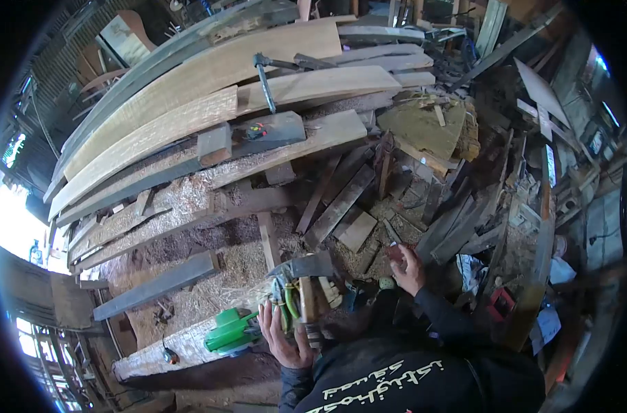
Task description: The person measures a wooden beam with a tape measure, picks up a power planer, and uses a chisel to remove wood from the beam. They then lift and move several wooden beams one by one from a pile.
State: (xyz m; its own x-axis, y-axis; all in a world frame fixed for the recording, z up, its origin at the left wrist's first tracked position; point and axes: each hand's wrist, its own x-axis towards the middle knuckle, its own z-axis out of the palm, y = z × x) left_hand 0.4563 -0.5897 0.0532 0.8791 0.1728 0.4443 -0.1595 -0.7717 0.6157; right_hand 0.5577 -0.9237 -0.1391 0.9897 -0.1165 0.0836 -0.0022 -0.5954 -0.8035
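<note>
My left hand [284,339] is low in the middle with fingers stretched out and apart, holding nothing visible. Just left of its fingertips lies a green power tool [229,332]. Pliers with yellow-green handles [289,301] are right above the fingers. Beside them is a hatchet-like tool with a broad grey head [308,264] and a wooden handle. On the right, my right hand [408,270] is raised over the scrap wood, its fingers curled. A small pale thing shows near those fingertips; what it is cannot be made out.
Long planks [189,76] are stacked across the upper left, with a blue-grey clamp-like tool [264,82] on them. A tree stump [423,127] stands at upper right. Wood offcuts [354,230] and shavings cover the ground. A dark beam [156,284] lies at left.
</note>
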